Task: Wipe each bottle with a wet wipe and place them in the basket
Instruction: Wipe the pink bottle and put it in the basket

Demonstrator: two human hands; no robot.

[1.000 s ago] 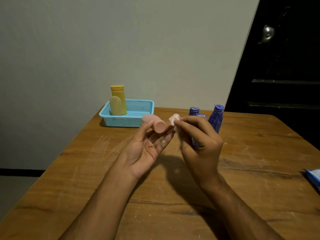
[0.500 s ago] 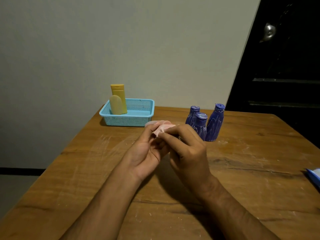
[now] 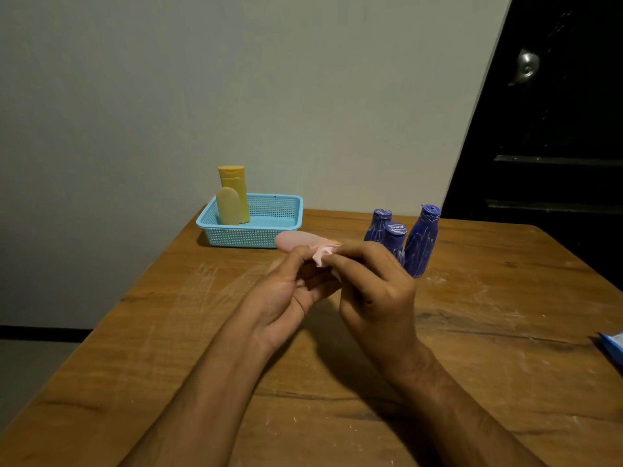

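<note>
My left hand (image 3: 286, 294) holds a small pink bottle (image 3: 295, 240) lying sideways above the table, its rounded end pointing left. My right hand (image 3: 374, 291) pinches a crumpled wet wipe (image 3: 323, 256) against the bottle's near end. Both hands meet at the table's middle. A light blue mesh basket (image 3: 269, 235) stands behind them at the far left, with a tall yellow bottle (image 3: 235, 188) and a shorter pale yellow bottle (image 3: 228, 206) upright in its left corner. Three purple bottles (image 3: 421, 244) stand together to the right of the hands.
The wooden table (image 3: 472, 348) shows white scuff marks. A blue wipes packet (image 3: 613, 347) pokes in at the right edge. A plain wall stands behind the table's far edge, and a dark door (image 3: 556, 129) fills the right side.
My hands came together and dropped a little. The wipe went from just off the bottle's end to pressed on it, and the bottle now lies flatter with more of it showing to the left.
</note>
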